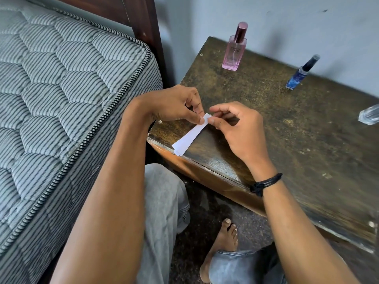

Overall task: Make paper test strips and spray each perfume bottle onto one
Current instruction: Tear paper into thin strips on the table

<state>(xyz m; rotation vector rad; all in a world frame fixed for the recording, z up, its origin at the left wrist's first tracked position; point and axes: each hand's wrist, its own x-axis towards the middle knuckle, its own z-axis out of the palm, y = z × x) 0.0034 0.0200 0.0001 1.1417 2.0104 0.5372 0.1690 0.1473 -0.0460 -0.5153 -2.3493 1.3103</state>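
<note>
- Left hand (174, 105): forearm extended, fingers curled, thumb and forefinger pinching the far end of the paper strip (188, 138).
- Right hand (238, 132): thumb and forefinger pinching the same end, back of hand up.

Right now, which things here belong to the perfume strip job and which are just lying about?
Job: paper strip, pinched by left hand and right hand; pink bottle; blue bottle; clear bottle at the edge.
Lying about: mattress; bed frame.

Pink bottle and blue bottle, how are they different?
The pink bottle is pale and see-through; the blue bottle is deep, dark blue. The pink bottle looks broader, the blue bottle slimmer. The pink bottle has a shiny purplish cap, the blue bottle a dark one. Both stand capped on the wooden table.
</note>
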